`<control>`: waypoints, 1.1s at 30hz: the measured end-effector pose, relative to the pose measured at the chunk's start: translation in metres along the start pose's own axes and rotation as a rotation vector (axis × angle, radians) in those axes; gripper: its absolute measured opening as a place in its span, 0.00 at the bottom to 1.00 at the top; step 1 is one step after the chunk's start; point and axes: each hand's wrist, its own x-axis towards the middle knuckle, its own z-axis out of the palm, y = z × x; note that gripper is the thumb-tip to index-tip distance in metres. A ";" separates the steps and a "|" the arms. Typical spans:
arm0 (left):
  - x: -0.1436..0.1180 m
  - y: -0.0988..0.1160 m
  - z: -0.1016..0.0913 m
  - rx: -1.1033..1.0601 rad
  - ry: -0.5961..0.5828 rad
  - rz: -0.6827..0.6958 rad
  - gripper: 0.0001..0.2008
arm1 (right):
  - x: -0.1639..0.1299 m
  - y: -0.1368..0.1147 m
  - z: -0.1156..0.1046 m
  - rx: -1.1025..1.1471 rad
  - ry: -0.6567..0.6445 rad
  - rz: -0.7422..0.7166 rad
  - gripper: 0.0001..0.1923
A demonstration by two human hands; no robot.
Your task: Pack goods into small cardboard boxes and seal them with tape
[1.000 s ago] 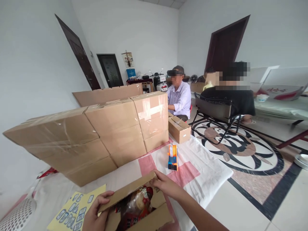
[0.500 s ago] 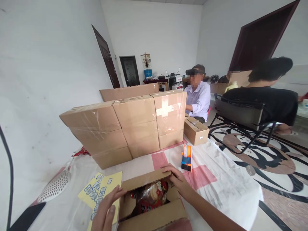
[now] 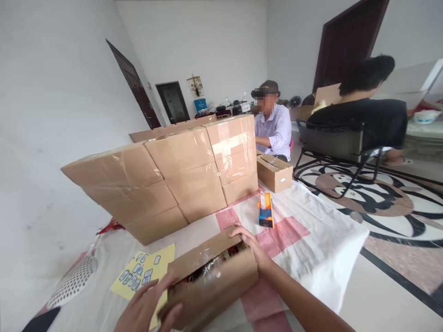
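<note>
A small cardboard box (image 3: 221, 288) stands in front of me at the near side of the table, its long flaps partly folded over. Through the narrow gap between them shows a shiny clear and red package (image 3: 211, 269), mostly hidden. My left hand (image 3: 148, 299) grips the left end of the box, slightly blurred, its thumb on the near flap and fingers at the far one. At the far right corner, my right hand (image 3: 248, 242) curls its fingers over the flap's edge. An orange and blue tape dispenser (image 3: 266, 211) sits behind my right hand.
Several taped cartons (image 3: 173, 177) are stacked behind the box, with another carton (image 3: 275, 174) to their right. Yellow label sheets (image 3: 148, 267) and a white perforated fly swatter (image 3: 76, 279) lie left. A person (image 3: 275, 122) sits beyond; another person (image 3: 360, 110) sits on a chair at right.
The box's flaps have come inward, the near one folding up and over, so less of the package shows. My left hand has moved onto the near flap. The view has shifted right.
</note>
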 end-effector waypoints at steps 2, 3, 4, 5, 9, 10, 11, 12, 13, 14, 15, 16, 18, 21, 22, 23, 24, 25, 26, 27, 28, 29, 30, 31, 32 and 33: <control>0.015 -0.004 0.005 0.030 0.004 -0.069 0.35 | -0.002 0.001 -0.001 -0.067 0.021 -0.032 0.23; 0.023 -0.005 0.007 0.042 -0.013 -0.064 0.34 | -0.003 0.002 -0.002 -0.107 0.033 -0.038 0.26; 0.030 -0.004 0.009 0.054 -0.041 -0.026 0.32 | -0.004 0.004 -0.004 -0.144 0.047 -0.033 0.29; 0.035 -0.002 0.010 0.067 -0.075 0.039 0.30 | -0.004 0.006 -0.005 -0.174 0.064 -0.018 0.31; 0.045 0.017 0.009 0.172 -0.144 0.337 0.36 | 0.002 0.016 -0.006 -0.282 0.129 0.020 0.34; 0.044 0.024 0.008 0.187 -0.127 0.388 0.37 | 0.004 0.018 -0.005 -0.320 0.154 0.011 0.33; 0.043 0.031 0.009 0.196 -0.102 0.415 0.37 | 0.005 0.019 -0.003 -0.356 0.184 0.002 0.31; 0.041 0.040 0.011 0.198 -0.076 0.420 0.34 | 0.006 0.020 -0.002 -0.392 0.224 -0.003 0.28; 0.038 0.048 0.015 0.200 -0.059 0.403 0.32 | 0.006 0.019 -0.003 -0.424 0.278 -0.002 0.24; 0.036 0.055 0.019 0.204 -0.048 0.370 0.32 | 0.005 0.018 -0.007 -0.454 0.346 0.001 0.19; 0.033 0.061 0.025 0.212 -0.040 0.325 0.35 | 0.004 0.015 -0.013 -0.482 0.425 0.002 0.16; 0.031 0.067 0.031 0.221 -0.033 0.277 0.40 | 0.002 0.012 -0.025 -0.515 0.511 0.004 0.14; 0.030 0.073 0.043 0.224 -0.003 0.202 0.44 | -0.001 0.006 -0.058 -0.579 0.671 0.023 0.13; 0.037 0.074 0.057 0.184 0.046 0.158 0.36 | 0.007 0.003 -0.120 -0.666 0.731 0.106 0.14; 0.042 0.073 0.061 0.176 0.058 0.148 0.33 | 0.012 0.004 -0.137 -0.691 0.691 0.135 0.12; 0.049 0.072 0.064 0.177 0.067 0.134 0.31 | 0.019 0.007 -0.150 -0.713 0.635 0.158 0.10; 0.056 0.070 0.066 0.187 0.073 0.118 0.30 | 0.025 0.012 -0.158 -0.731 0.574 0.172 0.10; 0.063 0.069 0.069 0.200 0.079 0.103 0.29 | 0.032 0.016 -0.162 -0.745 0.517 0.177 0.13; 0.071 0.067 0.071 0.210 0.084 0.092 0.29 | 0.039 0.021 -0.162 -0.755 0.473 0.172 0.15; 0.079 0.066 0.073 0.213 0.085 0.087 0.28 | 0.045 0.025 -0.160 -0.762 0.442 0.159 0.17; 0.087 0.065 0.074 0.211 0.076 0.081 0.26 | 0.050 0.028 -0.156 -0.767 0.422 0.139 0.18; 0.094 0.064 0.076 0.206 0.065 0.072 0.24 | 0.056 0.029 -0.151 -0.771 0.412 0.115 0.19; 0.101 0.064 0.078 0.201 0.051 0.058 0.23 | 0.061 0.029 -0.147 -0.773 0.411 0.087 0.19; 0.106 0.064 0.080 0.198 0.035 0.037 0.22 | 0.067 0.027 -0.143 -0.774 0.418 0.059 0.20; 0.110 0.065 0.082 0.199 0.023 0.014 0.21 | 0.072 0.025 -0.141 -0.774 0.431 0.032 0.21; 0.112 0.065 0.084 0.203 0.021 -0.003 0.21 | 0.077 0.023 -0.139 -0.772 0.449 0.004 0.22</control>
